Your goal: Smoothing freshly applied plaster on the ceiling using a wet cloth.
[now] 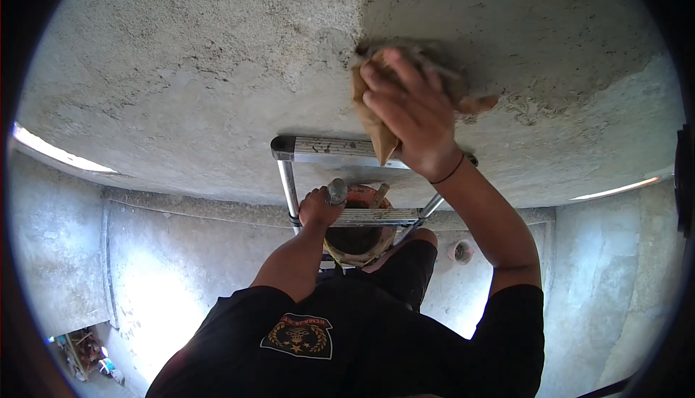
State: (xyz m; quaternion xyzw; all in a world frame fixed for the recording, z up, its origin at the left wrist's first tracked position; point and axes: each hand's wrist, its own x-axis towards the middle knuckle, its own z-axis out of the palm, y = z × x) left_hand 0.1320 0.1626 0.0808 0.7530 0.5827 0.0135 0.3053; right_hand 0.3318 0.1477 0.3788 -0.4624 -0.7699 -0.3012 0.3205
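Note:
My right hand (409, 112) presses a folded piece of brown paper (375, 124) against the grey plastered wall (499, 29). Its fingers are bent over the paper and slightly blurred. Lower down, my left hand (318, 207) is closed beside the ladder's left rail, with the rounded grey end of a tool (337, 190) sticking out of it; the rest of that tool is hidden. The metal ladder (329, 150) leans on the wall in front of me. Behind its lower rung is a reddish-rimmed bucket (358, 194) with dark grey material inside.
A wooden-looking handle (380, 195) stands up from the bucket. Farther down on the right is a small round container (461, 252). Narrow bright openings (61, 153) show at the wall's sides. Assorted items (83, 354) lie at the lower left.

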